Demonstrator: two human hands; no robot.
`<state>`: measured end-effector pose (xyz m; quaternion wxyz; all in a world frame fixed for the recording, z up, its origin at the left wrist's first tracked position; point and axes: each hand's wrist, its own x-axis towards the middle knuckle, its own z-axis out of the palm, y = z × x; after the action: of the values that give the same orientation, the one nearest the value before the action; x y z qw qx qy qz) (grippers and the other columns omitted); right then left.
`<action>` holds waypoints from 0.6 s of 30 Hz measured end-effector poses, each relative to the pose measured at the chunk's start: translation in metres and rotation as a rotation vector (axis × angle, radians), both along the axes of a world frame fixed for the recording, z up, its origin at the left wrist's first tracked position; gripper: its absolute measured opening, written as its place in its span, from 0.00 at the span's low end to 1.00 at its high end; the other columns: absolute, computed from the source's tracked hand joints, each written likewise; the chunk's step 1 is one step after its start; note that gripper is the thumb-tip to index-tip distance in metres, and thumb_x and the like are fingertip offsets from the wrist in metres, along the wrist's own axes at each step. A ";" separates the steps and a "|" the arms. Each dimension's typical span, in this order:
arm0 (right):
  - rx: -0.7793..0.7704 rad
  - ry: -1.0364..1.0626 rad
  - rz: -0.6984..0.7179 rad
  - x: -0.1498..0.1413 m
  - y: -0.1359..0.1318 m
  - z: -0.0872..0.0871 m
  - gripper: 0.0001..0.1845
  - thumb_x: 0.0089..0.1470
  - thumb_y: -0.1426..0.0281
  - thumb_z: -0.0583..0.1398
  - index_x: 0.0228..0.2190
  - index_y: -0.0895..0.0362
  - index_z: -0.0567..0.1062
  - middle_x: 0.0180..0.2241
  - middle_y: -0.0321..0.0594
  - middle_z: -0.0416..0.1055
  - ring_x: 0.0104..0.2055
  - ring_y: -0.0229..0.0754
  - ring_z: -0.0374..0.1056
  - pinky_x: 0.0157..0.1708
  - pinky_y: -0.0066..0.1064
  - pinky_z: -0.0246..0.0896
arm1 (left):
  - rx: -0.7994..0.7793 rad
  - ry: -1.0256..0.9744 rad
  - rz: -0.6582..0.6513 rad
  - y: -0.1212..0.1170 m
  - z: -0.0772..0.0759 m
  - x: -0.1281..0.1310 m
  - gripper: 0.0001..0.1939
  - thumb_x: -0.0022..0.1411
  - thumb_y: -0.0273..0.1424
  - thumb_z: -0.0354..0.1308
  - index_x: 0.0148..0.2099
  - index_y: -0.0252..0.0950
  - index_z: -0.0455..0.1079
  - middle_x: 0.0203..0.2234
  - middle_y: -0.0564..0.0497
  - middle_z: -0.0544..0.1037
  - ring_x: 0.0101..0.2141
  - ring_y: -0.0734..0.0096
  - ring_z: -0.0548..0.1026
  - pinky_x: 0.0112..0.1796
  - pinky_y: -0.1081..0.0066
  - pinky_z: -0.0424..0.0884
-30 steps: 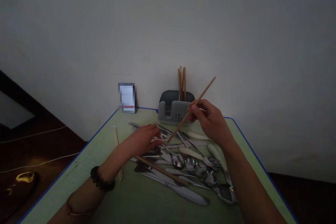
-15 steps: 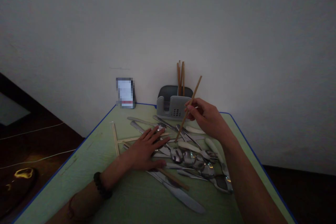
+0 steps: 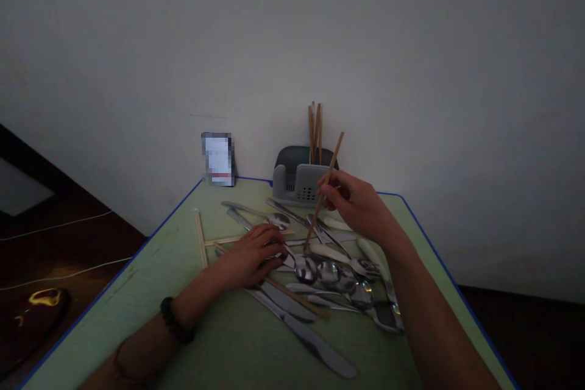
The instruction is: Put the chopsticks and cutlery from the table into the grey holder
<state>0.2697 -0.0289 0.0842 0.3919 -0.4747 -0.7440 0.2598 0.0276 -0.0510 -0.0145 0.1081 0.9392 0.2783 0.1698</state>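
Observation:
In the head view my right hand (image 3: 350, 195) pinches a wooden chopstick (image 3: 333, 164). It stands tilted, its lower end down among the cutlery in front of the holder. My left hand (image 3: 253, 256) lies over the left side of the pile, fingers curled and drawn together. What they grip, if anything, is hidden. Close to its fingertips is a metal spoon (image 3: 304, 269). Below the left hand lie a table knife (image 3: 315, 341) and another chopstick (image 3: 301, 298). More spoons (image 3: 329, 273), a fork (image 3: 365, 267) and white-handled pieces (image 3: 329, 251) spread to the right.
A grey cutlery holder (image 3: 311, 181) stands against the wall, with several chopsticks (image 3: 315, 134) upright in it. To its left a phone (image 3: 219, 158) leans on the wall. Pale wrapped chopsticks (image 3: 200, 237) lie at the left. Blue edging borders the green table (image 3: 137, 292).
The fingers of my left hand went from spread to curled, drawing back left and uncovering a spoon. The chopstick in my right hand shifted slightly left at its top.

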 end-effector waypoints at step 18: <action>0.281 0.164 -0.228 0.011 0.006 0.050 0.12 0.56 0.60 0.57 0.34 0.57 0.70 0.27 0.36 0.71 0.23 0.34 0.68 0.25 0.27 0.66 | 0.173 -0.327 0.316 0.045 0.045 0.027 0.13 0.62 0.29 0.52 0.49 0.36 0.65 0.46 0.43 0.66 0.49 0.61 0.65 0.51 0.59 0.64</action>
<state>0.2803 -0.0230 0.1346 0.5404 -0.4738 -0.6800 0.1451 0.0550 -0.0062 0.0305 0.0429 0.8499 0.3849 0.3574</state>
